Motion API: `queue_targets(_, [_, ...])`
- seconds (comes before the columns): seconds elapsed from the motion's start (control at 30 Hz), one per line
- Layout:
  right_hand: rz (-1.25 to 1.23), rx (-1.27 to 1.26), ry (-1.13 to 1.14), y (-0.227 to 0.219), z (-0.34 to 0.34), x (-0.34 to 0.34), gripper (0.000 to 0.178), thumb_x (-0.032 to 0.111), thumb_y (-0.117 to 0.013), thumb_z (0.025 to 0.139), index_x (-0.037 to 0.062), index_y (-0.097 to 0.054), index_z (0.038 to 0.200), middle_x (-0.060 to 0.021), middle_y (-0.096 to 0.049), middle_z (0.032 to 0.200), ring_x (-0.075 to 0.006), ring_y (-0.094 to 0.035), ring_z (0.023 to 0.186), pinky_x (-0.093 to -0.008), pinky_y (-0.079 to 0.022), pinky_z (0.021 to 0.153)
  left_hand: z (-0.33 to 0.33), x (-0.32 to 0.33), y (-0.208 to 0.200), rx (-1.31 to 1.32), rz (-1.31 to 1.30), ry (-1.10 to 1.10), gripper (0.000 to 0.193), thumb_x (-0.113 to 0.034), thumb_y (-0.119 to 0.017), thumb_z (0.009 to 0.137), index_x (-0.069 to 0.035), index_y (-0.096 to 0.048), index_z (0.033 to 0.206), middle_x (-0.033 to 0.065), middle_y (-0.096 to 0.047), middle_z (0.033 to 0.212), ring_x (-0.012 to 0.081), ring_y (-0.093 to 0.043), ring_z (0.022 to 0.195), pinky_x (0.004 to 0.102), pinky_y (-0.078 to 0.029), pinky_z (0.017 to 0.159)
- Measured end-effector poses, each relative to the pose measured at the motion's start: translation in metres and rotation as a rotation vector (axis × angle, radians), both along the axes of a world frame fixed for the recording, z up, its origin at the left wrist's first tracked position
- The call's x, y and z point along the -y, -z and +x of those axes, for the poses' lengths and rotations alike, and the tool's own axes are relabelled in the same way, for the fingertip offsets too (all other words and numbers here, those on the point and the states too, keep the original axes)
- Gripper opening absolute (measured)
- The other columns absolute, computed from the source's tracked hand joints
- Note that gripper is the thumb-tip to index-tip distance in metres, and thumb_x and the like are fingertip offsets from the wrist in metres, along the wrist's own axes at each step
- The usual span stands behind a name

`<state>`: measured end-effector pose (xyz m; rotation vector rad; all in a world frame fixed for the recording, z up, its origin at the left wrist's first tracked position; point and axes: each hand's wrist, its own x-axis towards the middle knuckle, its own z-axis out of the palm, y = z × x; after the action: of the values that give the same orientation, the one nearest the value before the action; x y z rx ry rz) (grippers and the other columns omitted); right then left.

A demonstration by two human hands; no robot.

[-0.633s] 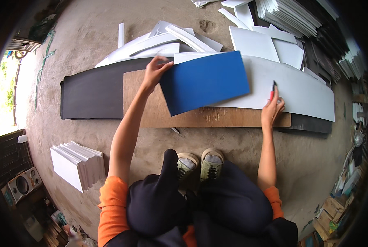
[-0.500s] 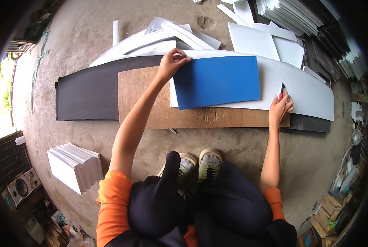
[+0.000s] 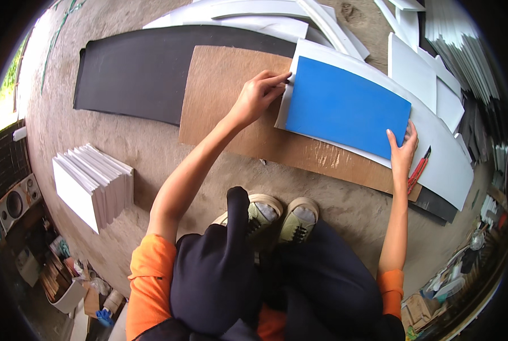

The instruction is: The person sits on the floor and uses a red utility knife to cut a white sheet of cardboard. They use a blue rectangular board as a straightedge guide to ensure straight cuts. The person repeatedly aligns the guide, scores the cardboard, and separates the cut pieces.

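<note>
A rectangular blue sheet (image 3: 347,108) lies flat on a long white sheet (image 3: 438,145), over a brown wooden board (image 3: 231,96). My left hand (image 3: 259,98) is at the left edge of the white sheet, its fingers closed together and the fingertips at that edge, close beside the blue sheet. My right hand (image 3: 403,150) holds the lower right corner of the blue sheet, thumb on top and fingers around the edge. A red utility knife (image 3: 419,172) lies on the white sheet just right of my right wrist, its dark tip pointing away from me.
A black sheet (image 3: 134,74) extends left under the board. White offcuts (image 3: 259,23) lie beyond, and more white panels (image 3: 413,71) at the far right. A stack of white panels (image 3: 94,184) stands on the floor at left. My shoes (image 3: 299,219) are near the board.
My right hand has put down the utility knife and taken the blue sheet's corner. My left hand has moved from the blue sheet's upper left corner to the white sheet's left edge. The view has shifted.
</note>
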<state>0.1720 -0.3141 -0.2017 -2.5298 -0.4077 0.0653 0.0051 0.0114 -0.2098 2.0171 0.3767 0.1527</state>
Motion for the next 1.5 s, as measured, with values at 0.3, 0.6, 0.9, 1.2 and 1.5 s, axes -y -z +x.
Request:
queue_targets(0.3, [-0.02,0.005,-0.019,-0.001,-0.01,0.0,0.064,0.025,-0.069,0.076,0.0051,-0.037,0.128,-0.0177,-0.045,0.117,-0.022,-0.049,0.099,-0.0332,-0.043,0.082,-0.002,0.0,0.001,-0.003,-0.097,-0.015,0.032,-0.013,-0.061,0.08,-0.01,-0.059,0.111,0.0082,-0.059,0.097,0.0179,-0.062,0.085,0.0288,-0.05,0.077])
queue_targets(0.6, [0.038,-0.096,0.005,0.002,-0.015,0.005,0.066,0.026,-0.069,0.076,0.0052,-0.036,0.128,-0.0175,-0.041,0.118,-0.0242,-0.046,0.102,-0.0358,-0.039,0.088,-0.004,0.001,0.008,0.092,-0.212,-0.076,0.034,-0.006,-0.067,0.073,-0.006,-0.061,0.106,0.0084,-0.059,0.095,0.0166,-0.062,0.084,0.0262,-0.053,0.079])
queue_targets(0.9, [0.076,-0.119,-0.017,0.001,-0.015,0.004,0.065,0.019,-0.068,0.077,0.0031,-0.032,0.129,-0.0188,-0.043,0.12,-0.0242,-0.048,0.104,-0.0338,-0.043,0.086,-0.005,0.003,0.004,0.012,-0.213,-0.068,0.033,-0.006,-0.063,0.077,-0.007,-0.06,0.109,0.0082,-0.058,0.103,0.0173,-0.061,0.09,0.0277,-0.051,0.083])
queue_targets(1.2, [0.076,-0.184,0.014,-0.005,-0.015,0.0,0.066,0.018,-0.068,0.077,0.0039,-0.031,0.13,-0.0192,-0.043,0.122,-0.0242,-0.047,0.107,-0.0333,-0.043,0.088,-0.006,0.003,0.008,0.058,-0.209,-0.064,0.034,-0.006,-0.064,0.077,-0.007,-0.059,0.11,0.0088,-0.059,0.101,0.018,-0.062,0.09,0.0279,-0.052,0.082])
queue_targets(1.5, [0.09,-0.161,0.021,-0.007,-0.017,-0.003,0.068,0.018,-0.071,0.075,0.0018,-0.032,0.128,-0.0193,-0.045,0.116,-0.0232,-0.051,0.101,-0.0329,-0.045,0.083,-0.005,0.003,0.007,0.059,-0.214,-0.074,0.034,-0.006,-0.064,0.076,-0.005,-0.059,0.109,0.0111,-0.059,0.099,0.019,-0.062,0.088,0.0282,-0.052,0.081])
